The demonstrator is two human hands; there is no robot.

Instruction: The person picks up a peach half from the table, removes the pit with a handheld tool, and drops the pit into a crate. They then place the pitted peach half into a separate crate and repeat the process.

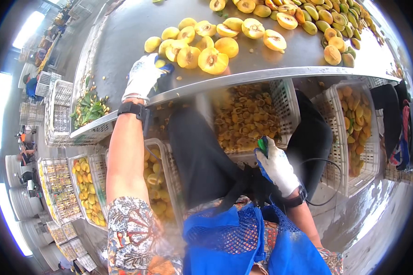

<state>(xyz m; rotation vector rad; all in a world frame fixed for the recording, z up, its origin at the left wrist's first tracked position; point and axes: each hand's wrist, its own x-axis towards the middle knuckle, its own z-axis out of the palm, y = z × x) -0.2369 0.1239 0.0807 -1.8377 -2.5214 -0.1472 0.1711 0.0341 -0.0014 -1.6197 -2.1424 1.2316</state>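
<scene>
My left hand [144, 75], in a white and blue glove, is over the table's near edge. Its fingers are curled around a small piece of yellow fruit [159, 63], mostly hidden by the glove. Just beyond it lie halved yellow stone fruits [213, 60], some with the cut face and pit hollow showing. My right hand [277, 167], gloved the same way, is lower down in front of my knees. It is closed on a green-handled tool [263, 144], whose working end I cannot make out. Beneath the table a crate [284, 107] of fruit halves stands close to that hand.
A heap of whole green-yellow fruit [339, 18] covers the table's far right. Leaves and pits [91, 109] lie at its left corner. White crates of fruit stand left [89, 190] and right [355, 133] of my legs. The metal table edge [243, 75] crosses ahead.
</scene>
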